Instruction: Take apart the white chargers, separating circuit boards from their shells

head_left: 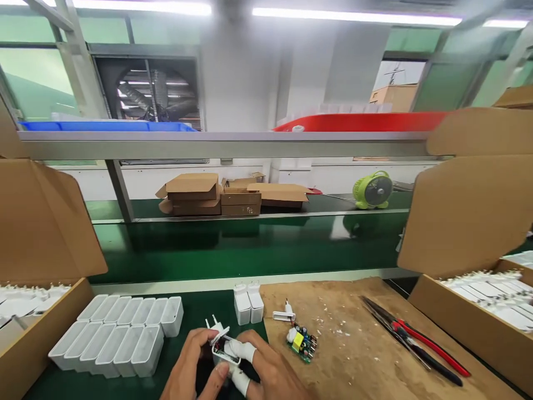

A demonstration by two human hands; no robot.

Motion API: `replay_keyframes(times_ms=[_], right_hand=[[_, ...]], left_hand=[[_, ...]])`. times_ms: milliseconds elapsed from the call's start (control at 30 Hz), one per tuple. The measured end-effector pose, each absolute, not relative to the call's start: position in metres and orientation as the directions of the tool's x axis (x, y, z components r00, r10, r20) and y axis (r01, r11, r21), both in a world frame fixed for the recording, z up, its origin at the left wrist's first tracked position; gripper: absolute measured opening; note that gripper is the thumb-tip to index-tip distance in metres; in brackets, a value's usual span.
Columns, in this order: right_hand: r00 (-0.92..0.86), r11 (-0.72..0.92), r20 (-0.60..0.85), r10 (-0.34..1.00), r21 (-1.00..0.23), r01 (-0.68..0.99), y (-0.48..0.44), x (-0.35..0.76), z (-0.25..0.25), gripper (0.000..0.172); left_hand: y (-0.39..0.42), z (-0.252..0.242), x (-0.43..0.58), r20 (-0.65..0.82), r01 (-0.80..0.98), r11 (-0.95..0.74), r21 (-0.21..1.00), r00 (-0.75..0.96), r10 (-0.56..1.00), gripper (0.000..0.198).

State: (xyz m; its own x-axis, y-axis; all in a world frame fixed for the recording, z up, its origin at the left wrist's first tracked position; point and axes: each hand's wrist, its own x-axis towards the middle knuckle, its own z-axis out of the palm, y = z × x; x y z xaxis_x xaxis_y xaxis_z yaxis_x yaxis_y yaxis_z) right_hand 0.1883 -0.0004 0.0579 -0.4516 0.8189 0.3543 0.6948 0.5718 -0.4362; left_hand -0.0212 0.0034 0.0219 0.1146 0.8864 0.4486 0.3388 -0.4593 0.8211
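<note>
Both my hands meet at the bottom centre on a small white plug charger [219,344] whose two pins stick up to the left. My left hand [192,361] curls round its left side. My right hand [266,369], with white finger cots on two fingers, presses on its open top, where the lid sits tilted. Just right of it, a bare green circuit board [301,343] lies on the brown work mat [366,344], with a loose white plug cap [284,314] behind it. Two closed white chargers [249,304] stand upright behind my hands.
Rows of white charger housings [120,336] stand at the left. Open cardboard boxes of white parts flank the bench at left [37,333] and right [478,322]. Red-handled pliers [420,344] lie on the mat. Beyond run a green conveyor [250,244], stacked cartons [233,194] and a green fan [372,190].
</note>
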Motion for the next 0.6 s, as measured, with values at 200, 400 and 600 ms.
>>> replay_keyframes(times_ms=[200,400,600], right_hand=[[-0.488,0.611,0.381,0.785,-0.354,0.708,0.002,0.19,0.069,0.041],[-0.481,0.581,0.325,0.814,-0.475,0.661,0.006,0.186,0.072,0.03],[-0.491,0.632,0.398,0.775,-0.501,0.592,0.009,0.186,0.068,0.027]], left_hand=[[0.003,0.022,-0.025,0.419,0.3,-0.45,0.841,0.164,0.893,0.037],[0.002,0.031,-0.025,0.419,0.267,-0.457,0.849,0.188,0.888,0.032],[0.003,0.034,-0.028,0.361,0.288,-0.408,0.866,0.205,0.91,0.029]])
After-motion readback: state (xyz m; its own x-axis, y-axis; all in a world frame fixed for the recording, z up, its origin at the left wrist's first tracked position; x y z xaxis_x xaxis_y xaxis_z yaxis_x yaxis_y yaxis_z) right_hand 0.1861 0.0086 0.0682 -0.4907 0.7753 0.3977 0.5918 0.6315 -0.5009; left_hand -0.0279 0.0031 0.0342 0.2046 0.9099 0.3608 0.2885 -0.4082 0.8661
